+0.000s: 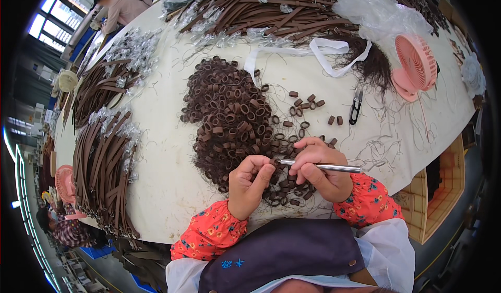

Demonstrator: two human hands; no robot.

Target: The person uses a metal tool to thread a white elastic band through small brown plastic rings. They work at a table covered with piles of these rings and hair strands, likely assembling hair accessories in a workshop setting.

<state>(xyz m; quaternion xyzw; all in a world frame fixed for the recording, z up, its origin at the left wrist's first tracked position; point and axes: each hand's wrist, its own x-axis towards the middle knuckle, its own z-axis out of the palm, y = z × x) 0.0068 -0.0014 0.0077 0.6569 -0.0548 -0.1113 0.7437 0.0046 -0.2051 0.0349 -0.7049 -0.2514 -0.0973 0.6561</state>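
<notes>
My left hand (249, 186) is closed in a pinch on a small brown strap loop (277, 163). In my right hand (322, 175) is a slim silver pen-shaped metal tool (344, 168), gripped by the fingers, its narrow tip touching or very near the loop. Just beyond both hands lies a big heap of brown oval loops (229, 121), mixed with dark loose threads. Several single loops (298, 103) are scattered to the right of the heap. Black thread snips (356, 106) lie farther right on the pale tabletop (167, 188).
Bundles of brown straps (271, 11) with clear plastic cover the far side; more straps (102, 173) lie at left. A pink fan (416, 66) stands at right, near white ribbon (329, 48). A wooden box (441, 194) sits beyond the right edge. Another person (122, 8) works far left.
</notes>
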